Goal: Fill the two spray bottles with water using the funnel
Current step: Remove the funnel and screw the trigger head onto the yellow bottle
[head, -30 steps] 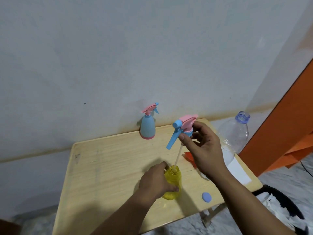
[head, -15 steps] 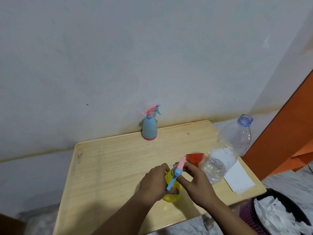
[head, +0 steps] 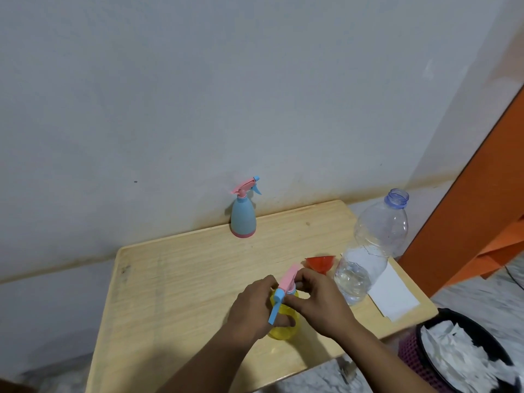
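Note:
A yellow spray bottle (head: pixel 285 327) stands near the front of the wooden table (head: pixel 175 279). My left hand (head: pixel 252 304) wraps around its body. My right hand (head: pixel 317 302) grips the collar of its pink and blue spray head (head: pixel 285 287), which sits on the bottle's neck. A blue spray bottle with a pink head (head: pixel 243 214) stands upright at the table's back edge by the wall. A red funnel (head: pixel 320 263) lies on the table beside a large clear water bottle (head: pixel 365 256), uncapped, with water in its lower part.
A white sheet of paper (head: pixel 394 296) lies at the table's right edge. A dark bin with crumpled white paper (head: pixel 465 358) stands on the floor at the lower right. An orange panel (head: pixel 482 211) rises on the right.
My right hand lowered the spray head, with its tube, from above down onto the yellow bottle's neck. My left hand kept holding the bottle. The funnel came into sight behind my hand.

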